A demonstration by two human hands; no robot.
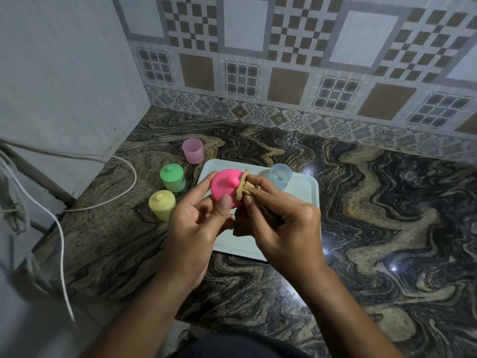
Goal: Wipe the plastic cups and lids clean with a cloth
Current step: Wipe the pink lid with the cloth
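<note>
1. Bright pink round plastic lid with a knob (224, 187): held in the air over the near-left part of a pale rectangular plastic tray (307, 192), knob side tilted toward the camera.
2. Left hand (192, 223): grasps the lid, forefinger along its left rim and thumb pressed on the lower face.
3. Right hand (281, 228): thumb and fingers pinch a bunched tan cloth (242, 188). The rest of the cloth trails down into the palm.
4. Key relation: the cloth touches the lid's right rim, just right of the knob, so the lid lies left of the right fingertips. The face left of the knob is bare of cloth.
5. Judgement: the wipe must either travel left across the face or the left hand must turn the lid to feed the rim under the cloth. The lid is round, with no long axis. The knob is the one obstacle in the path.
6. Pale blue translucent plastic cup (280, 177): uncapped, on the tray's far side.
7. On the marbled stone counter (387, 228), left of the tray: an open translucent pink cup (193, 151), a lidded green cup (172, 177) and a lidded yellow cup (162, 204).
</note>
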